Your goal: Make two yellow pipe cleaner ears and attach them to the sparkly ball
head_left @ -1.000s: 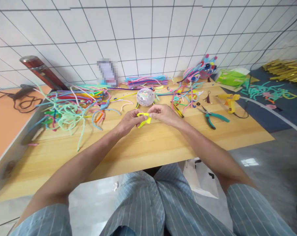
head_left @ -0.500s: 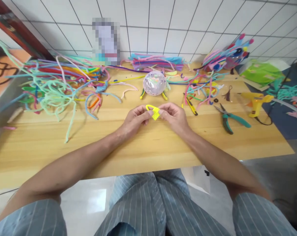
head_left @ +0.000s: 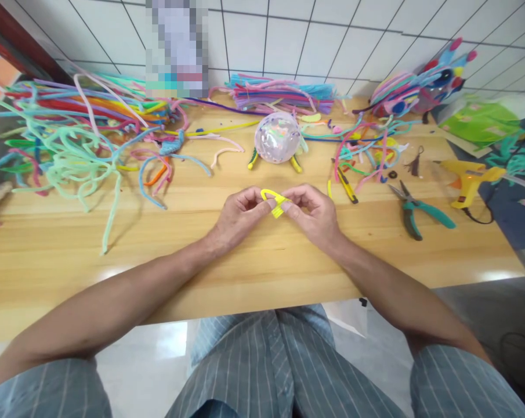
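Note:
Between my two hands is a yellow pipe cleaner (head_left: 278,210), folded into a small ridged patch with a loop standing out at its upper left. My left hand (head_left: 243,216) pinches its left side between thumb and fingers. On the other side, my right hand (head_left: 313,215) grips it the same way, thumb on the near face. Both hands are just above the wooden table (head_left: 245,273). Beyond them rests a clear, shiny ball (head_left: 278,138) with yellow and dark green legs under it.
Tangled pipe cleaners (head_left: 83,145) cover the left side, with a bundle (head_left: 282,96) at the back. Rightward lie a yellow utility knife (head_left: 347,186), teal-handled pliers (head_left: 414,212), a tassel (head_left: 415,162) and a yellow glue gun (head_left: 469,177). A colourful figure (head_left: 438,84) leans near the wall.
The loop of the yellow pipe cleaner looks wider and the ridged part has turned slightly in my fingers. The view has shifted a little; the other items lie as before.

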A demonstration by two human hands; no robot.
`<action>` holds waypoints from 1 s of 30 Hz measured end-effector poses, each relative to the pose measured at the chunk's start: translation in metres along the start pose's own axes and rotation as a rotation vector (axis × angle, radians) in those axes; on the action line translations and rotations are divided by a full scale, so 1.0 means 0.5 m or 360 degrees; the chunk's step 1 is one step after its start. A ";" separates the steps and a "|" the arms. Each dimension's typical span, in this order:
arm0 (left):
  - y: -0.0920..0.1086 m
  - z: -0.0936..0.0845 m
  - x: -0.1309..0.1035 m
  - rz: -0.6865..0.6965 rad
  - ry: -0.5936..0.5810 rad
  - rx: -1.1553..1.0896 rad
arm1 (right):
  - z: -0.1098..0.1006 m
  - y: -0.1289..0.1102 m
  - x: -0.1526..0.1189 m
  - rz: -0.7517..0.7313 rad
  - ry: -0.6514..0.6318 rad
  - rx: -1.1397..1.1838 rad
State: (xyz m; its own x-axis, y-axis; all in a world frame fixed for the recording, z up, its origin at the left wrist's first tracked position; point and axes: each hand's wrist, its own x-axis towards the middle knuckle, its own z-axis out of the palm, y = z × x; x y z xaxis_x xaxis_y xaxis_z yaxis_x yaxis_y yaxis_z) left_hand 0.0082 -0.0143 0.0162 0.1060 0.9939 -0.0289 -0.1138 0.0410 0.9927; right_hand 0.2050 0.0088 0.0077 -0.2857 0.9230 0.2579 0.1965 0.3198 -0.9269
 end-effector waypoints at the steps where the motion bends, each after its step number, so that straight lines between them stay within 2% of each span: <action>1: -0.001 0.000 -0.001 0.0022 -0.0012 0.0017 | 0.001 -0.001 0.000 0.0001 -0.0010 0.0007; 7: -0.010 -0.002 -0.011 0.0158 -0.0017 0.0146 | 0.007 -0.007 0.003 -0.0039 -0.0023 0.0043; 15: -0.015 -0.002 -0.020 0.0301 -0.0028 0.0300 | 0.007 -0.011 0.006 0.0079 -0.0056 0.0152; 22: -0.019 -0.004 -0.021 0.0483 -0.0009 0.0405 | 0.001 -0.013 0.012 0.0141 -0.0169 0.0309; 26: -0.023 -0.005 -0.020 0.0504 0.0013 0.0444 | 0.001 -0.016 0.013 0.0217 -0.0201 0.0330; 30: -0.027 -0.007 -0.020 0.0423 -0.0009 0.0410 | 0.000 -0.014 0.012 0.0262 -0.0201 0.0326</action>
State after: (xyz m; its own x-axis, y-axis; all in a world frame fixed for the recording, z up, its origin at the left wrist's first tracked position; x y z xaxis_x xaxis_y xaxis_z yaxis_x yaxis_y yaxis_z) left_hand 0.0054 -0.0245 0.0028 0.1119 0.9659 0.2336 0.1142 -0.2460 0.9625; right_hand 0.2017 0.0120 0.0158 -0.3827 0.9208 0.0756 0.0601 0.1065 -0.9925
